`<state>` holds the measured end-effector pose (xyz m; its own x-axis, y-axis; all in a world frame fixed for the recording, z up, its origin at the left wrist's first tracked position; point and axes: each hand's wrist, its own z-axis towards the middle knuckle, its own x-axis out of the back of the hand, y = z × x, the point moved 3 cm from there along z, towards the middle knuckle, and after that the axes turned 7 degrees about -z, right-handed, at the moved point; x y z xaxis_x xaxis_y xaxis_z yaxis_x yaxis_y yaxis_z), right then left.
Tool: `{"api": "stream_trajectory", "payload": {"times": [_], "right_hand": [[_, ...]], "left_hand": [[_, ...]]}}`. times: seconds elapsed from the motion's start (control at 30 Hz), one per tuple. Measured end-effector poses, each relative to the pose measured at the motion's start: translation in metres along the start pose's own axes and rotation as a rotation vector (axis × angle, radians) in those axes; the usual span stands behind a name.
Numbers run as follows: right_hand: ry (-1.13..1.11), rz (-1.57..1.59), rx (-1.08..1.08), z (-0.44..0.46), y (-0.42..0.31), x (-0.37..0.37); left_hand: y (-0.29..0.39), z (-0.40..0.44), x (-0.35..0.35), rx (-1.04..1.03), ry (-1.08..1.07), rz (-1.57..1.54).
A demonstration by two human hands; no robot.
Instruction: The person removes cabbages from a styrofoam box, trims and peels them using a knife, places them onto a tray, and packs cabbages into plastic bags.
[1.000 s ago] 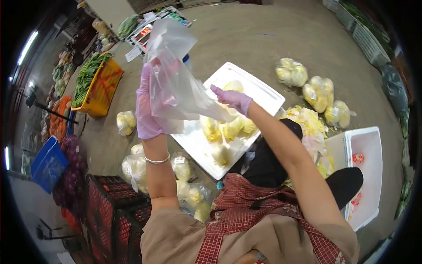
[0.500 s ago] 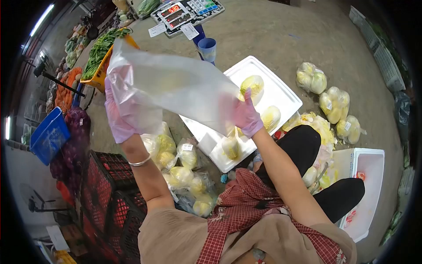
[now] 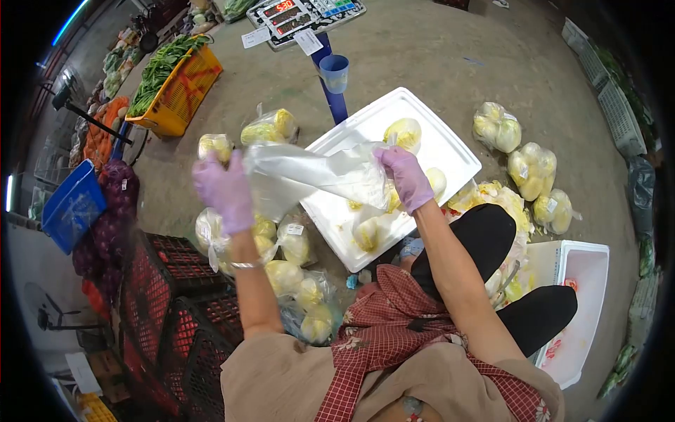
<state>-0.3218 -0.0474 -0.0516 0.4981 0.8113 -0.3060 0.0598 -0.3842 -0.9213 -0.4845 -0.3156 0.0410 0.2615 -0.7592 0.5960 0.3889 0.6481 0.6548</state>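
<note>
A clear plastic bag (image 3: 320, 169) stretches limp across the air above the white foam tray (image 3: 450, 151). My right hand (image 3: 406, 177), in a pink-purple glove, pinches the bag's right end. At the bag's left edge is my left hand (image 3: 225, 193), gloved alike and blurred by motion; its thumb stands apart from the fingers, and nothing shows between them. On the tray lie several napa cabbages, including one at the far end (image 3: 403, 135) and one near the front corner (image 3: 367, 234). The bag partly covers others.
Bagged cabbages lie left (image 3: 285, 278) and right (image 3: 532, 169) of the tray. Beyond it stands a scale (image 3: 299, 24) on a blue post. A yellow crate (image 3: 186, 88) holds greens. Black crates (image 3: 172, 271) are stacked at left; a white foam box (image 3: 587, 309) sits at right.
Both hands have come down, the left one also moving away from the bag's side. The bag has dropped and narrowed, uncovering bagged cabbages behind it.
</note>
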Motion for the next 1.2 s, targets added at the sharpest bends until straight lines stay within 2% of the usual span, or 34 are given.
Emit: {"api": "stream_trajectory", "payload": {"times": [0.03,0.07,0.1,0.13,0.17,0.27,0.3,0.33,0.37,0.4,0.47,0.53,0.57,0.6,0.63,0.67,0.7,0.77,0.87,0.97,1.0,1.03,1.07,1.1,1.13,1.2], "right_hand": [[0.071,0.009,0.027,-0.002,-0.008,-0.004],[0.051,-0.029,0.032,-0.006,-0.014,-0.01],[0.029,-0.069,0.033,-0.013,-0.02,-0.016],[0.004,-0.11,0.035,-0.021,-0.027,-0.022],[-0.073,0.057,-0.029,-0.03,-0.035,-0.03],[-0.078,-0.276,0.069,-0.029,-0.06,-0.005],[-0.092,-0.405,0.044,-0.028,-0.067,0.009],[-0.048,-0.437,-0.011,-0.027,-0.077,0.016],[0.015,-0.823,-0.064,-0.024,-0.087,0.032],[0.046,-1.119,0.013,-0.019,-0.095,0.048],[0.132,-1.613,0.143,0.002,-0.098,0.109],[0.265,-1.553,0.084,0.016,-0.112,0.131],[0.31,-1.489,0.054,0.025,-0.115,0.138],[0.352,-1.419,0.016,0.029,-0.115,0.143],[0.323,-1.24,-0.027,0.029,-0.116,0.133],[0.239,-1.203,0.042,0.038,-0.107,0.127],[0.161,-1.162,0.113,0.045,-0.098,0.12],[0.079,-1.238,0.107,0.04,-0.104,0.078],[-0.083,-1.045,0.21,0.057,-0.093,0.071],[-0.035,-0.982,0.247,0.068,-0.079,0.108],[0.034,-1.037,0.05,0.07,-0.061,0.131],[0.097,-1.086,-0.143,0.072,-0.037,0.159],[0.174,-1.194,-0.388,0.078,0.007,0.192],[0.279,-1.205,-0.428,0.073,0.046,0.211],[0.25,-1.115,-0.537,0.067,0.068,0.214],[0.424,-1.102,-0.626,0.057,0.079,0.204]], "left_hand": [[0.039,-0.027,-0.006,-0.16,0.057,0.211],[0.043,-0.05,-0.034,-0.042,-0.123,-0.436],[0.076,-0.075,-0.047,0.19,-0.427,-0.593],[0.095,-0.094,-0.064,0.329,-0.671,-0.71],[0.101,-0.104,-0.084,0.401,-0.814,-0.788],[0.096,-0.108,-0.109,0.402,-0.695,-1.017],[0.09,-0.103,-0.111,0.41,-0.653,-0.974],[0.082,-0.099,-0.112,0.502,-0.659,-1.208],[0.071,-0.091,-0.111,0.59,-0.659,-1.442],[0.056,-0.083,-0.11,0.678,-0.655,-1.674],[-0.008,-0.07,-0.102,0.909,-0.252,-2.154],[-0.038,-0.078,-0.096,0.76,-0.541,-1.776],[-0.031,-0.08,-0.096,0.676,-0.663,-1.585],[-0.029,-0.082,-0.098,0.539,-0.48,-1.157],[0.001,-0.086,-0.091,0.397,-0.298,-0.726],[0.029,-0.087,-0.087,0.242,-0.115,-0.3],[0.047,-0.084,-0.099,0.134,-0.176,-0.44],[0.131,-0.082,-0.108,-0.338,-0.167,-0.35],[0.116,-0.066,-0.187,-0.344,-0.532,-0.111],[0.081,-0.048,-0.213,0.114,-0.799,-0.388],[0.074,-0.041,-0.208,0.146,-0.655,-0.363],[0.076,-0.028,-0.197,0.004,-0.458,-0.294],[0.085,-0.023,-0.187,0.15,-0.322,-0.488],[0.098,-0.019,-0.176,0.292,-0.175,-0.68],[0.103,-0.021,-0.174,0.435,-0.022,-0.866],[0.087,-0.047,-0.211,0.327,-0.174,-0.977]]}}
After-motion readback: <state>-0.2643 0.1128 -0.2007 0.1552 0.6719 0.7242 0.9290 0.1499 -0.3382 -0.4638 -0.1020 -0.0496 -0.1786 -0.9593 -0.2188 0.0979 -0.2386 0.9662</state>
